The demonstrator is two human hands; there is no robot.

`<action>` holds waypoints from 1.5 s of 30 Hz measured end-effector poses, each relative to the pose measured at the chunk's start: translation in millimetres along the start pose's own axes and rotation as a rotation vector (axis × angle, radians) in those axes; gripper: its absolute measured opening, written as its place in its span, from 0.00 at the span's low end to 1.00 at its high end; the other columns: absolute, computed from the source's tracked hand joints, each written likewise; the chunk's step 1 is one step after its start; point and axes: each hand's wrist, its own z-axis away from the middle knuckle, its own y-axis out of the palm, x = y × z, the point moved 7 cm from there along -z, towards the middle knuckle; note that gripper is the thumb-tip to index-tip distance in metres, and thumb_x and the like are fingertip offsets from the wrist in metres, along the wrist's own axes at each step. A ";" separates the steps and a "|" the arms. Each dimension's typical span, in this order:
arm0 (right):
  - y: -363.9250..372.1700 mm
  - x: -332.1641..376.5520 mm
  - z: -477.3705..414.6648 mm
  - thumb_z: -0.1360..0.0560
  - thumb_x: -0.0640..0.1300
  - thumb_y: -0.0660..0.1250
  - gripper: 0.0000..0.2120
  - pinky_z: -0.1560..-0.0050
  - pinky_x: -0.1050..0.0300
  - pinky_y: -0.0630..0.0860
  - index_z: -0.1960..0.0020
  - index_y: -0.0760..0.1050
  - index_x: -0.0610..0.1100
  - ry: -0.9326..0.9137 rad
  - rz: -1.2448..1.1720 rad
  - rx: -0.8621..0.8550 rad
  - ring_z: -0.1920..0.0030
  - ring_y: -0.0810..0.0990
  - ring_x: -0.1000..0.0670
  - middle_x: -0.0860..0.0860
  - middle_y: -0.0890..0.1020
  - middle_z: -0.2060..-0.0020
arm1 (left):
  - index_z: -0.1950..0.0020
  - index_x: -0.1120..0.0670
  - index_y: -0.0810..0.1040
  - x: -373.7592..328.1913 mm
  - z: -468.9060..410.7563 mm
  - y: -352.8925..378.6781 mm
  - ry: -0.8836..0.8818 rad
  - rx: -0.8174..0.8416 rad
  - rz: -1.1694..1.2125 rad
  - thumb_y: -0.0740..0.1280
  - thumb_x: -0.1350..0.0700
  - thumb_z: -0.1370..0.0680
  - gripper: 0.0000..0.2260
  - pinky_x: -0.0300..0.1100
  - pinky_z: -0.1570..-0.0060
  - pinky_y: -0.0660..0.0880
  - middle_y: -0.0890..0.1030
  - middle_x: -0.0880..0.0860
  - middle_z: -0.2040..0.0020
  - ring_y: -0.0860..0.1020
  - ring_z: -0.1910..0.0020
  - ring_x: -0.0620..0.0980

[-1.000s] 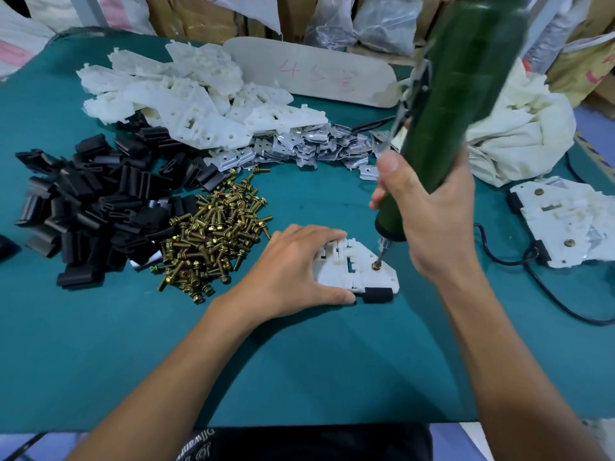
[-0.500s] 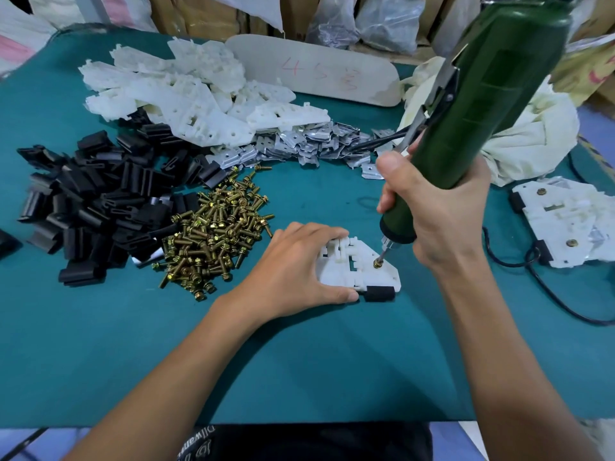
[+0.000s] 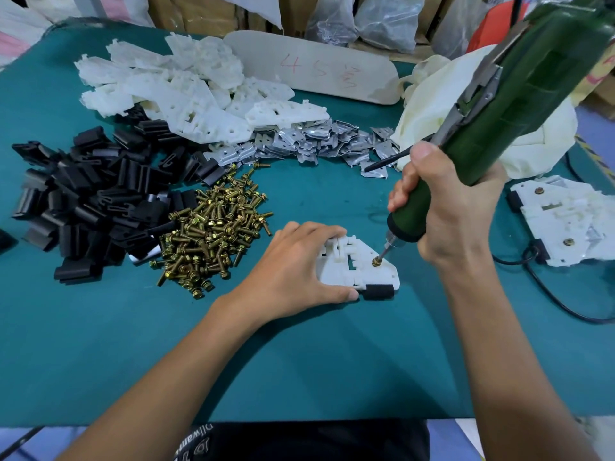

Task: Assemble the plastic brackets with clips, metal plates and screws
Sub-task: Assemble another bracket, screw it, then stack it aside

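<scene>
Left hand (image 3: pixel 293 271) pressed flat on a white bracket (image 3: pixel 336 271); right hand (image 3: pixel 446 207) wrapped round a green screwdriver (image 3: pixel 519 91), its bit on a brass screw (image 3: pixel 376 261).

The bracket lies on the teal surface (image 3: pixel 133 344) between the hands, with straight left fingers over its left part, the thumb along its near edge and a black clip (image 3: pixel 377 292) at its near right corner. Nearer the body, the surface is bare to its near edge. The screw pile (image 3: pixel 213 237) lies just left of the left hand, with the black clips (image 3: pixel 93 201) beyond it and the metal plates (image 3: pixel 316 141) farther away. Right of the right hand, finished brackets (image 3: pixel 565 221) and a cable (image 3: pixel 549 294) crowd the edge and are cut off by the frame. The left palm hides the bracket's left part, and the screwdriver's top runs out of view.
</scene>
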 end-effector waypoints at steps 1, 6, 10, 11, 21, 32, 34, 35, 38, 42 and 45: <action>-0.1 0.0 0.0 0.30 0.45 0.73 0.12 0.70 0.54 0.71 0.64 0.72 0.41 0.005 -0.005 -0.007 0.79 0.69 0.46 0.49 0.73 0.77 | 0.26 0.43 0.68 0.1 -0.3 -0.2 -0.001 0.001 -0.002 0.73 0.30 0.35 0.41 0.40 0.39 0.63 0.73 0.43 0.35 0.63 0.46 0.41; -3.1 0.5 -0.4 0.35 0.43 0.70 0.09 0.71 0.56 0.69 0.72 0.74 0.49 0.044 -0.059 -0.073 0.79 0.67 0.47 0.48 0.71 0.77 | 0.27 0.43 0.68 0.0 -0.7 0.0 -0.003 0.005 0.004 0.73 0.29 0.36 0.42 0.39 0.41 0.63 0.73 0.42 0.36 0.63 0.46 0.41; -4.1 -0.4 2.6 0.34 0.42 0.69 0.08 0.71 0.55 0.70 0.71 0.74 0.49 0.032 -0.058 -0.069 0.79 0.68 0.47 0.49 0.71 0.77 | 0.27 0.42 0.67 0.0 -1.2 0.8 -0.009 0.008 0.000 0.71 0.26 0.37 0.43 0.39 0.42 0.63 0.73 0.40 0.36 0.63 0.46 0.39; -2.8 -0.5 3.8 0.34 0.42 0.69 0.08 0.70 0.54 0.70 0.70 0.74 0.48 0.021 -0.048 -0.053 0.79 0.68 0.47 0.49 0.72 0.77 | 0.27 0.42 0.67 0.0 -1.5 1.0 -0.011 0.007 -0.003 0.71 0.26 0.37 0.43 0.39 0.43 0.63 0.73 0.40 0.36 0.62 0.47 0.39; -7.6 -5.3 -2.8 0.32 0.44 0.72 0.09 0.71 0.54 0.71 0.69 0.75 0.48 0.058 -0.079 -0.092 0.78 0.68 0.46 0.47 0.72 0.76 | 0.26 0.43 0.67 -0.4 -0.4 0.5 -0.006 0.013 -0.028 0.69 0.25 0.36 0.43 0.39 0.39 0.63 0.73 0.41 0.36 0.64 0.42 0.43; -7.3 -8.4 -5.8 0.30 0.46 0.75 0.09 0.71 0.54 0.73 0.64 0.76 0.47 0.057 -0.082 -0.073 0.78 0.70 0.46 0.47 0.73 0.75 | 0.26 0.43 0.67 0.2 -0.5 0.2 -0.003 0.016 -0.035 0.68 0.25 0.35 0.42 0.38 0.43 0.64 0.72 0.40 0.40 0.64 0.44 0.44; -5.8 -8.6 -5.4 0.30 0.45 0.74 0.11 0.71 0.54 0.72 0.63 0.73 0.43 0.051 -0.082 -0.068 0.78 0.70 0.46 0.47 0.73 0.75 | 0.26 0.43 0.66 0.2 -0.7 0.4 -0.005 0.018 -0.030 0.68 0.25 0.36 0.42 0.38 0.43 0.64 0.71 0.40 0.41 0.64 0.44 0.43; -5.1 -8.7 -5.5 0.31 0.44 0.73 0.11 0.71 0.54 0.72 0.62 0.71 0.42 0.050 -0.078 -0.065 0.78 0.70 0.46 0.47 0.73 0.75 | 0.26 0.43 0.66 0.2 -0.8 0.3 -0.007 0.018 -0.028 0.68 0.25 0.36 0.43 0.39 0.43 0.65 0.71 0.40 0.41 0.64 0.44 0.43; -3.7 -9.3 -6.0 0.31 0.44 0.73 0.12 0.71 0.54 0.71 0.62 0.70 0.40 0.053 -0.061 -0.048 0.79 0.69 0.46 0.47 0.72 0.76 | 0.26 0.42 0.66 0.6 -1.0 0.3 -0.010 0.016 -0.027 0.68 0.25 0.36 0.43 0.39 0.42 0.65 0.70 0.39 0.42 0.64 0.44 0.43; -5.5 -9.7 -6.8 0.31 0.45 0.74 0.13 0.71 0.54 0.71 0.60 0.71 0.38 0.048 -0.056 -0.034 0.79 0.70 0.46 0.47 0.73 0.75 | 0.27 0.42 0.66 1.8 -1.1 0.3 -0.011 0.019 -0.015 0.69 0.25 0.36 0.42 0.40 0.41 0.66 0.71 0.39 0.41 0.64 0.43 0.44; -6.0 -9.9 -6.8 0.31 0.44 0.74 0.13 0.70 0.54 0.71 0.61 0.71 0.39 0.041 -0.066 -0.028 0.78 0.70 0.46 0.47 0.72 0.75 | 0.26 0.42 0.67 1.6 -1.1 0.3 -0.007 0.015 -0.012 0.69 0.25 0.36 0.42 0.41 0.40 0.66 0.71 0.39 0.41 0.64 0.44 0.44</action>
